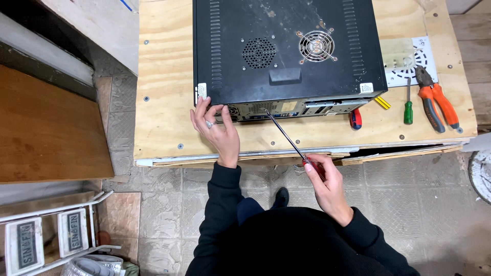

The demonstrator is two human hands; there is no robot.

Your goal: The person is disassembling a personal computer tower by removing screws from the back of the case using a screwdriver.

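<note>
On the pale plywood bench (163,76), the person's left hand (217,128) is pressing against the near-left corner of the black metal computer case (286,46), its fingers spread apart and lying flat on the corner rather than closed around anything. To do this well, that hand probably needs to be bracing the case firmly so it is not sliding while the tool is turning. The case is lying flat on its side, its long axis running left to right across the bench, with its silver rear panel (286,108) of ports and slots facing the person. Just right of the left hand, the long slim screwdriver with a steel shaft and red handle (285,134) is slanting from its tip at the rear panel, down and to the right, to the right hand (327,181), whose fingers are pinched together on the red handle. Keeping the shaft in line with the screw looks wise, since so steep a slant may let the tip slip. Further right, a green-handled screwdriver (408,105) and orange-handled pliers (434,102) are lying on the bench.
</note>
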